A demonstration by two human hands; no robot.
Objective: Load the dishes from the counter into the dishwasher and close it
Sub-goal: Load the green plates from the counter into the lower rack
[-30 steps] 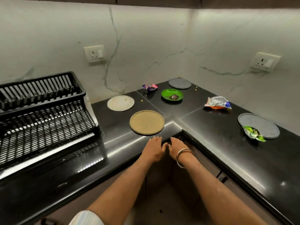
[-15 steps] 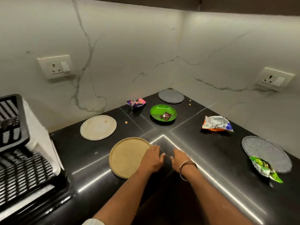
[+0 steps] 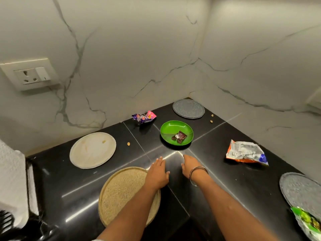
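Both forearms reached up from the bottom of the frame toward the corner of the black counter (image 3: pixel 225 141). The left hand (image 3: pixel 157 173) lay palm down at the centre, fingers straight and held together, its heel over the upper right rim of the tan plate (image 3: pixel 121 193); whether it touched the plate could not be told. The right hand (image 3: pixel 190 165), just beside it with a narrow gap between, was also palm down with fingers straight and close together, a metal bangle (image 3: pixel 198 174) round the wrist. Neither hand held anything.

Above the hands, the green plate (image 3: pixel 173 129) held brown chocolate pieces (image 3: pixel 179 137) in its right half. The cream plate (image 3: pixel 93 150) lay flat at centre left, bearing a small crumb near its upper edge. A grey plate (image 3: pixel 188 108) lay flat in the far corner against the wall, and a second grey plate (image 3: pixel 298 190) lay at the right edge with a green wrapper (image 3: pixel 307 221) overlapping its lower part.

The plates were round, so none pointed any way. A purple-pink wrapper (image 3: pixel 144 117) lay left of the far grey plate, and a silver-orange snack packet (image 3: pixel 246 153) lay right of the hands.
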